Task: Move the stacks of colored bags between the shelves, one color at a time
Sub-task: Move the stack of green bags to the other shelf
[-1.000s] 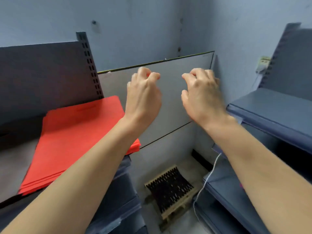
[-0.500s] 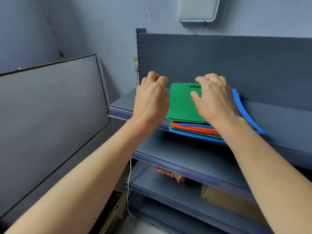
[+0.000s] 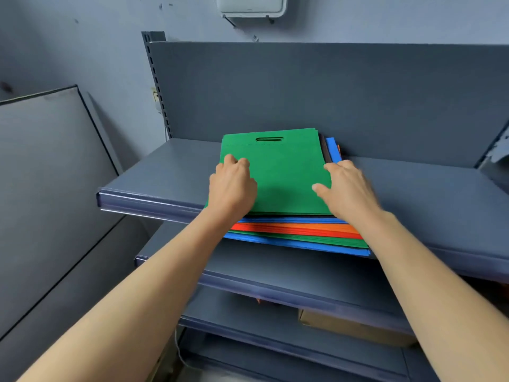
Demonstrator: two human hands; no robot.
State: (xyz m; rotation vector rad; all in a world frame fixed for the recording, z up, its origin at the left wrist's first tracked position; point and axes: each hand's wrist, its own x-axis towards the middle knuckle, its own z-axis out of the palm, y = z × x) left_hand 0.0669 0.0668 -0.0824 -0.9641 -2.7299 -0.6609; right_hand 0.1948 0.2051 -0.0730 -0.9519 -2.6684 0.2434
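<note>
A pile of flat coloured bags lies on the top shelf (image 3: 165, 172) of the blue-grey rack. The green bags (image 3: 281, 172), with a handle slot at the far end, are on top. Blue, orange, red, green and blue layers (image 3: 297, 232) show below at the front edge. My left hand (image 3: 231, 186) is at the left edge of the green bags, its fingers curled onto that edge. My right hand (image 3: 347, 188) lies on their right edge, thumb spread on top and fingers stretched forward along the side.
Lower shelves (image 3: 275, 268) hold a cardboard box (image 3: 352, 326). A grey panel (image 3: 46, 188) leans at the left. A white box (image 3: 252, 5) is fixed to the wall above the rack's back panel (image 3: 330, 92).
The view swung from the left shelf with red bags to the right rack. Both hands, first raised and holding nothing, came down onto the two sides of the green bags.
</note>
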